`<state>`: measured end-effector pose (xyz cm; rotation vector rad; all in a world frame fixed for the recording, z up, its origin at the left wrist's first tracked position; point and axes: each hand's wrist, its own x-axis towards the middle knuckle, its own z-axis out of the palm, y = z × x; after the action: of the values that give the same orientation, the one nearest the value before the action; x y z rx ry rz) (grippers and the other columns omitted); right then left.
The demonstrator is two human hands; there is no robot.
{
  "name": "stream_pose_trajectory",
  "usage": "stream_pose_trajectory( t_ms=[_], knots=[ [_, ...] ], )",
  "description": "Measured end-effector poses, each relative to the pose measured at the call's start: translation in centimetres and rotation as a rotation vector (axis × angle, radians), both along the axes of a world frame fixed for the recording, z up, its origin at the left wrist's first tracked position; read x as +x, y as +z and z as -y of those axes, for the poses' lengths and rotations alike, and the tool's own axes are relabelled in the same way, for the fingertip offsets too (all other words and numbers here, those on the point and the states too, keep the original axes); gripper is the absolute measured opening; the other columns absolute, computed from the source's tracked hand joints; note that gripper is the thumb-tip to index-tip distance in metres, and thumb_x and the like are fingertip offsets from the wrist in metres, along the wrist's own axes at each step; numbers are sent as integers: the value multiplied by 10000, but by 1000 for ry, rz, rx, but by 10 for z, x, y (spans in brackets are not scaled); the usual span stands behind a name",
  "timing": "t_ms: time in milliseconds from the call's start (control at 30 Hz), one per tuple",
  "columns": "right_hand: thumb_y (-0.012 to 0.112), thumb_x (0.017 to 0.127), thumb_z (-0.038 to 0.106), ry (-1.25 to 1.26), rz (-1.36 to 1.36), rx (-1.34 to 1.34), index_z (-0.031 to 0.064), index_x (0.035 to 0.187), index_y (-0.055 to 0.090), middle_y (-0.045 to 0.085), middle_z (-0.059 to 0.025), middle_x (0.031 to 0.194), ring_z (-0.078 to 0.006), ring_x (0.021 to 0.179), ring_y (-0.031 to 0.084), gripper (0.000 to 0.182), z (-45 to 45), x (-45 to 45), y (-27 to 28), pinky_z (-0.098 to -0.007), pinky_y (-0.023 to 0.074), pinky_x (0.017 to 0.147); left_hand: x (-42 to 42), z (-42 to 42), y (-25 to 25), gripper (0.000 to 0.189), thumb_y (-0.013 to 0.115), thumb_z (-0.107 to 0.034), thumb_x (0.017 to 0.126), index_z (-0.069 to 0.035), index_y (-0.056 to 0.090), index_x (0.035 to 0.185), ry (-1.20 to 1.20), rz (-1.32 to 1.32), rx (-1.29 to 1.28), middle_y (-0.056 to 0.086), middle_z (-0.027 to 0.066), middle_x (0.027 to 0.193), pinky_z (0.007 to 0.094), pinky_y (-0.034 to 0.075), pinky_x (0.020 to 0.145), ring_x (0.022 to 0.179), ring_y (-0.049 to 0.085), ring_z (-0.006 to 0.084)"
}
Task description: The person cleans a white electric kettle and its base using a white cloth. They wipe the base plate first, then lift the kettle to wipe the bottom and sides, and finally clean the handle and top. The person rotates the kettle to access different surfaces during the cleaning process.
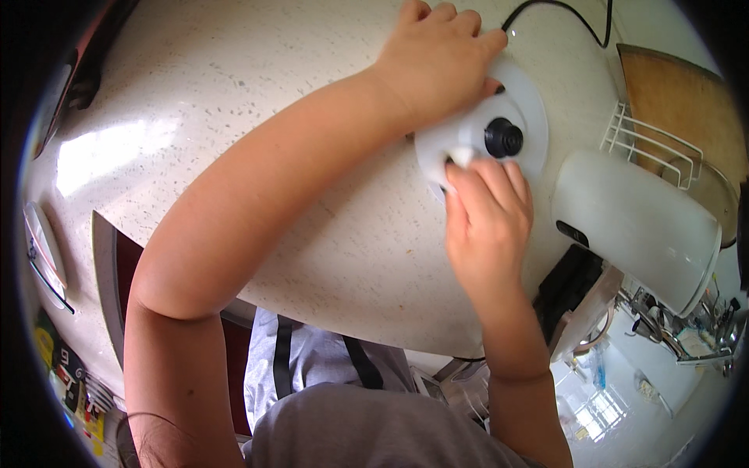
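A round white power base (529, 105) with a black central connector (503, 138) lies on the speckled countertop (351, 257). My left hand (442, 58) is at its far left edge, thumb on the base and the other fingers curled at the rim; their grip is partly hidden. My right hand (491, 205) pinches a white, blurred wad of cloth or tissue (462, 157) against the base, just left of the connector. Near the left hand's fingers, a black cable (553, 3) curves away to the right. Part of the base is under my hands.
To the right stand a white cylindrical vessel (635, 228), a white wire rack (655, 131) and a wooden board (679, 99). A black object (570, 286) is beside my right forearm. Utensils (708, 327) are at lower right. A plate (47, 251) is at the far left.
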<state>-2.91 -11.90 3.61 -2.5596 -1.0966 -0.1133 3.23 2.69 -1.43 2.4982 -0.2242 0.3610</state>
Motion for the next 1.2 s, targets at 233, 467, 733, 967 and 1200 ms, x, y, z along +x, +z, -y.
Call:
stream_pose_trajectory(
  t_ms=[233,467,733,967,1200],
  knots=[
    [600,651,30,18,56,43,58,796,605,529,-34,777,-220,683,483,148,18,-6,-10,-324,374,577,3,7,-3,334,623,-285,784,-68,550,1027,-8,51,28,561,123,979,431,356,870,977,514,283],
    [603,654,25,0,62,86,50,794,601,529,-44,777,-225,673,478,142,20,-7,-15,-321,383,580,0,7,1,320,607,-277,798,-71,543,1033,-14,7,88,563,120,992,433,346,882,984,511,283],
    [588,667,-96,-5,-6,151,-2,803,594,518,-116,709,-276,629,483,166,22,-13,-12,-359,395,566,1,13,-5,319,609,-275,794,-72,541,1030,-9,24,79,563,115,985,432,345,878,981,515,282],
    [594,671,-86,15,44,194,1,789,588,530,-113,713,-275,632,491,147,12,-4,-15,-347,400,560,0,12,-2,324,618,-277,785,-78,544,1030,-20,23,67,564,112,982,431,347,873,981,516,281],
    [591,656,-88,30,26,216,1,801,602,538,-108,716,-273,627,493,170,6,0,-18,-354,403,558,-1,14,-7,316,614,-265,790,-78,543,1035,-6,32,56,563,116,988,433,341,887,981,513,286]
  ],
)
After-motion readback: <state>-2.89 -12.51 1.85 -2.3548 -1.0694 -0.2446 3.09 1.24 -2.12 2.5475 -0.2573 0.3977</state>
